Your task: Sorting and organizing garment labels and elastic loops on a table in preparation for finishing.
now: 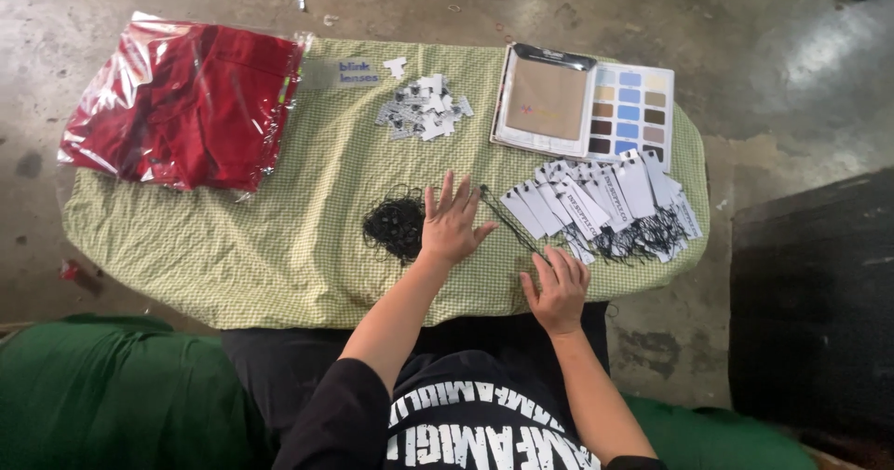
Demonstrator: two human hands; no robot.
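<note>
L hand (pixel 453 224) flat, white tags (pixel 596 204) fanned, maybe strung

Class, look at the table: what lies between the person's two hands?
In the head view, a thin black string lies on the checked cloth between the left hand and the right hand.

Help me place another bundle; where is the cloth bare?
Bare green checked cloth lies below the red bagged garments, left of the black string pile. The right end is crowded with strung white tags and the colour swatch card.
</note>
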